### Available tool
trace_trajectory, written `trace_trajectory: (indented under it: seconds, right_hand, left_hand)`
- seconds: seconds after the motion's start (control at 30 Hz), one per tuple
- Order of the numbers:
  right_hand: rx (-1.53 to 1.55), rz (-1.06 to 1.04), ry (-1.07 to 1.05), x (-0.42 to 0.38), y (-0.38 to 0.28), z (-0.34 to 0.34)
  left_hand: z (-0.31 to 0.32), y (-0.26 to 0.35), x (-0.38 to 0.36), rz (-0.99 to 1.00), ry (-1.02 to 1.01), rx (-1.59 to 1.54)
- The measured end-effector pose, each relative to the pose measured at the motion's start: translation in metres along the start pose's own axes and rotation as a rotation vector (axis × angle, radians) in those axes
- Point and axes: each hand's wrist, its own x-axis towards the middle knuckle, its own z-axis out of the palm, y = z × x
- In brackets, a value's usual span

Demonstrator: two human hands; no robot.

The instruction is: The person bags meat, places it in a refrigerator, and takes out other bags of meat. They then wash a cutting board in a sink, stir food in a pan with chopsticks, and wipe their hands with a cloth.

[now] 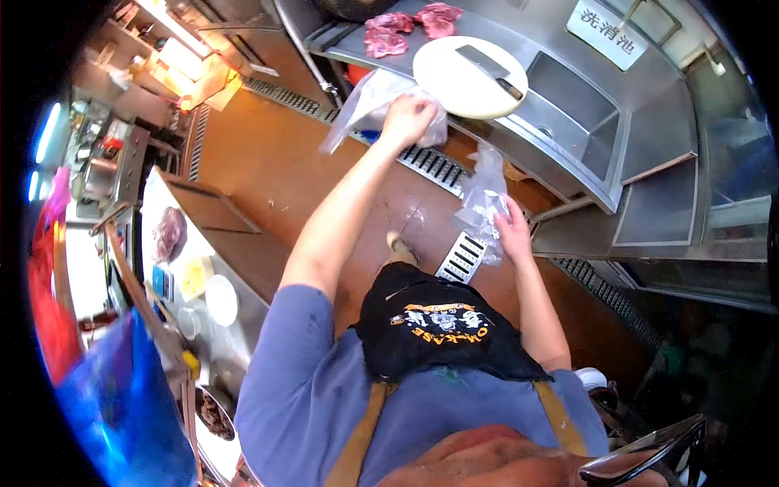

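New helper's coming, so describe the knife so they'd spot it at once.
Find the metal sink. Between it and the raw meat sits a round white board. The knife lies on that board, broad-bladed and dark-handled, the only thing on it.

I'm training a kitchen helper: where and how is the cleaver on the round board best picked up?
Take the cleaver by its handle, probably with the right hand from the sink side. It lies flat on the round board, handle near the rim and towards the sink, broad blade pointing away. That hand is at a clear plastic bag, so free it first.
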Motion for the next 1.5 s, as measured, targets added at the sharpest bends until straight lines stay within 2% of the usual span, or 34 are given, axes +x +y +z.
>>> trace_trajectory:
  seconds: [0.1, 0.17, 0.2, 0.27, 0.33, 0.37, 0.4, 0.43, 0.47, 0.5, 0.6, 0.63, 0.67, 0.73, 0.77, 0.8, 0.87, 0.9, 0.93, 1.0, 1.03, 1.07, 1.17, 1.23, 1.27, 1.3, 1.4, 1.43, 1.47, 1.5]
  right_hand:
    - [-0.021, -0.044, 0.116, 0.017, 0.003, -0.022]
    - [-0.003, 0.007, 0.150, 0.028, -0.024, -0.029]
    - [0.003, -0.004, 0.184, 0.038, -0.032, -0.030]
    - [-0.007, -0.035, 0.256, 0.071, -0.051, -0.028]
    - [-0.053, -0.072, 0.306, 0.086, -0.079, -0.016]
    - [-0.130, -0.041, 0.339, 0.099, -0.084, -0.018]
    - [-0.139, -0.021, 0.361, 0.114, -0.096, -0.015]
    - [-0.138, -0.015, 0.368, 0.130, -0.111, -0.008]
    - [-0.133, -0.009, 0.380, 0.143, -0.121, -0.002]
    - [-0.262, -0.017, 0.375, 0.153, -0.125, -0.001]
    - [-0.618, -0.132, 0.147, 0.184, -0.154, 0.011]
    - [-0.737, -0.280, 0.092, 0.196, -0.159, 0.015]
    - [-0.730, -0.273, 0.102, 0.206, -0.160, 0.017]
    - [-0.848, -0.176, -0.113, 0.221, -0.161, 0.022]
    - [-0.859, -0.151, -0.127, 0.227, -0.158, 0.024]
    - [-0.857, -0.160, -0.138, 0.233, -0.158, 0.025]
    - [-0.861, -0.125, -0.210, 0.239, -0.159, 0.026]
    - [-0.779, -0.083, -0.219, 0.243, -0.162, 0.027]
    - [-0.778, -0.095, -0.230, 0.248, -0.167, 0.021]
    - [-0.948, -0.302, -0.084, 0.259, -0.179, 0.003]
    - [-0.887, -0.225, 0.076, 0.272, -0.190, 0.001]
    - [-0.858, -0.241, 0.120, 0.282, -0.210, -0.003]
    - [-0.832, -0.439, 0.027, 0.325, -0.232, -0.008]
    - [-0.835, -0.491, -0.064, 0.349, -0.234, -0.011]
    - [-0.831, -0.234, -0.293, 0.358, -0.238, -0.009]
    - [-0.819, 0.023, -0.522, 0.366, -0.239, -0.006]
    - [-0.793, 0.052, -0.726, 0.378, -0.211, 0.001]
    - [-0.708, -0.172, -0.739, 0.379, -0.201, 0.005]
    - [-0.711, -0.173, -0.766, 0.380, -0.195, 0.014]
    - [-0.603, -0.399, -0.675, 0.380, -0.191, 0.027]
  left_hand:
    - [0.064, -0.016, 0.095, 0.063, -0.049, -0.063]
    - [0.101, -0.020, 0.153, -0.086, -0.306, -0.211]
    - [0.129, -0.030, 0.178, -0.072, -0.329, -0.234]
    - [0.191, -0.059, 0.223, -0.193, -0.332, -0.485]
    - [0.219, -0.073, 0.242, -0.256, -0.429, -0.581]
    - [0.227, -0.078, 0.252, -0.405, -0.511, -0.615]
    - [0.234, -0.084, 0.262, -0.550, -0.595, -0.640]
    - [0.234, -0.098, 0.272, -0.422, -0.717, -0.474]
    - [0.234, -0.109, 0.271, -0.377, -0.634, -0.470]
    - [0.223, -0.107, 0.261, -0.329, -0.558, -0.471]
    - [0.167, -0.084, 0.235, -0.611, -1.101, -0.963]
    - [0.162, -0.086, 0.228, -0.721, -1.275, -1.214]
    - [0.159, -0.086, 0.226, -0.725, -1.289, -1.205]
    - [0.156, -0.080, 0.224, -0.829, -1.357, -1.575]
    - [0.168, -0.087, 0.223, -0.790, -1.383, -1.723]
    - [0.169, -0.082, 0.224, -0.790, -1.367, -1.722]
    - [0.167, -0.065, 0.217, -0.525, -1.145, -1.562]
    - [0.164, -0.061, 0.216, -0.596, -1.016, -1.477]
    - [0.151, -0.054, 0.219, -0.593, -1.000, -1.473]
    - [0.124, -0.042, 0.221, -0.145, -0.828, -0.841]
    - [0.118, -0.041, 0.217, -0.034, -0.788, -0.721]
    - [0.111, -0.036, 0.214, -0.044, -0.780, -0.708]
    - [0.085, -0.016, 0.204, 0.261, -0.658, -0.455]
    - [0.078, -0.012, 0.196, 0.305, -0.583, -0.323]
    - [0.072, -0.012, 0.191, 0.360, -0.528, -0.200]
    - [0.065, -0.013, 0.186, 0.309, -0.480, -0.141]
    - [0.032, -0.018, 0.184, 0.195, -0.405, -0.029]
    - [0.022, -0.024, 0.182, 0.173, -0.365, 0.031]
    - [0.010, -0.029, 0.180, 0.169, -0.349, 0.057]
    - [0.001, -0.035, 0.176, 0.163, -0.337, 0.063]
